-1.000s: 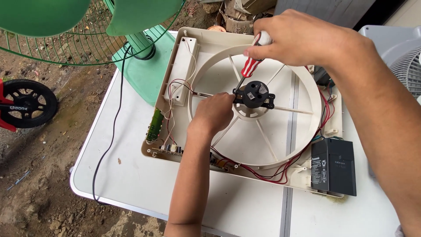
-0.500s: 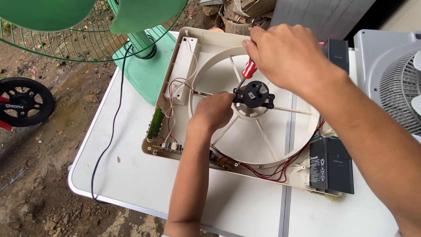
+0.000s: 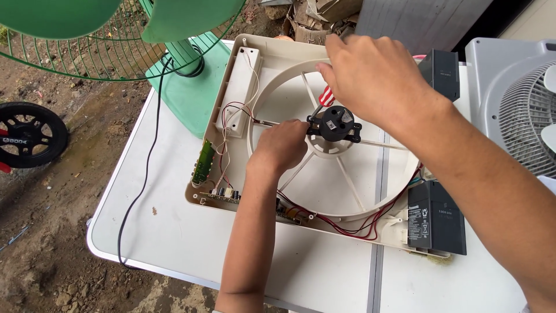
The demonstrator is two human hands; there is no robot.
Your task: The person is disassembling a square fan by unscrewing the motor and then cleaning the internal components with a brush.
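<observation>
Head view shows a cream fan housing [image 3: 255,75] lying open on the white bench [image 3: 174,232], its black motor [image 3: 334,123] at the hub of the spokes. The left hand [image 3: 282,146] is curled against the hub just beside the motor, fingers clenched, though what they pinch cannot be told. The right hand [image 3: 373,75] grips a red-handled screwdriver [image 3: 325,95] angled down at the motor. 1 risk, as a judgement: the tip could slip off and jab the left fingers or nick the red wires [image 3: 353,223] along the rim. 2 black batteries [image 3: 435,217] sit near.
</observation>
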